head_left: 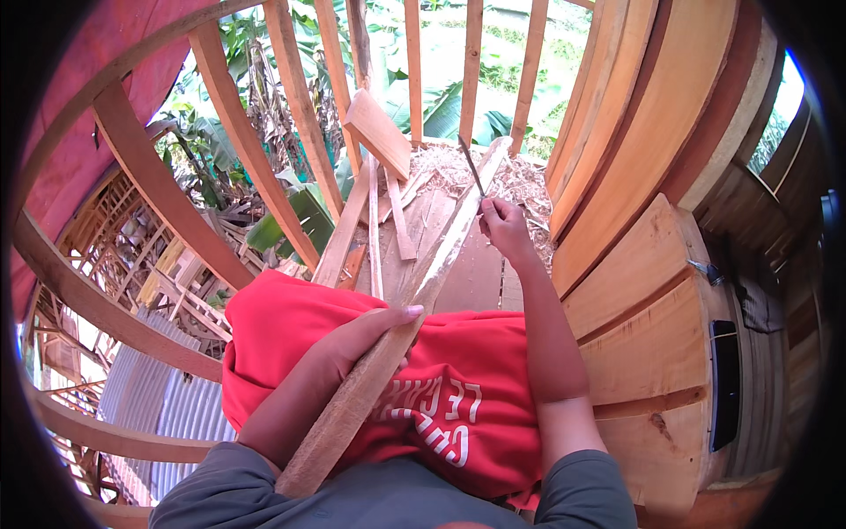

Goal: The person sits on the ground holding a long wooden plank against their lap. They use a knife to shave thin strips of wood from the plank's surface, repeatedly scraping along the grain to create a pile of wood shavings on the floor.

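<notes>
A long wooden beam (352, 407) slants from against my chest, across my lap, to the far floor. My left hand (381, 333) is closed round its middle, thumb on top. In my right hand (505, 227), closed in a fist, is a knife (471, 166) with a thin dark blade pointing up and away. The blade crosses just over the beam's far part; whether it touches the wood I cannot tell. The fist hides the knife's handle. Pale, freshly cut wood (448, 249) shows along the beam beyond my left hand. A red cloth (476, 353) with white lettering covers my lap.
Wood shavings (527, 181) lie heaped on the plank floor (476, 278). A wood block (379, 132) leans by the railing (236, 115), near several loose strips (345, 231). Stacked boards (648, 115) stand at the right. Beyond the railing are plants and a corrugated sheet (159, 397).
</notes>
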Tool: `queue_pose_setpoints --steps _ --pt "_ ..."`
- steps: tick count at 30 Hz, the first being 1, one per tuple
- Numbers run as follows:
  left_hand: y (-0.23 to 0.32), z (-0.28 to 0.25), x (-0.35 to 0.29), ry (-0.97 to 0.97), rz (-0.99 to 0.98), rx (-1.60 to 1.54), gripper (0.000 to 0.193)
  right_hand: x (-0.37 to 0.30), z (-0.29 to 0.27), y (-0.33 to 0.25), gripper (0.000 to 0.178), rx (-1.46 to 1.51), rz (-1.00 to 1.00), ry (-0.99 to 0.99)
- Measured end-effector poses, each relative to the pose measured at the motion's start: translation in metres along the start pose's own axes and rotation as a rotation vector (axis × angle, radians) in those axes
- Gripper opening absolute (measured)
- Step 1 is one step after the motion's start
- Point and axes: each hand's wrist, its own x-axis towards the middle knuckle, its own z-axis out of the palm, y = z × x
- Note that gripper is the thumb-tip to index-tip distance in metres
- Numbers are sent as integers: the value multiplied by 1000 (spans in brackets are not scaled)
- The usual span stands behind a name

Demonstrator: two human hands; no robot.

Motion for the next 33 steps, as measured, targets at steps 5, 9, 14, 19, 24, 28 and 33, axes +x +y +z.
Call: queue_pose_setpoints --steps 5,9,14,19,24,28,33 --pt "-8 -32 40 16 -28 17 43 -5 12 48 26 -193 8 -150" --pt "-2 -51 62 54 -32 118 51 -13 28 65 28 -290 75 -261" --pt "0 -71 83 70 -64 167 59 -13 57 63 48 -635 140 -267" --pt "2 -83 100 98 -174 28 54 -45 108 40 58 -768 45 -240" --pt "0 -84 112 83 -216 -241 44 -21 105 88 56 -765 -93 -108" --pt "0 -93 116 -21 -190 -386 41 -21 125 65 55 -845 -37 -130" --pt "-5 -79 114 -56 -252 -394 41 9 102 98 55 -1001 9 76"
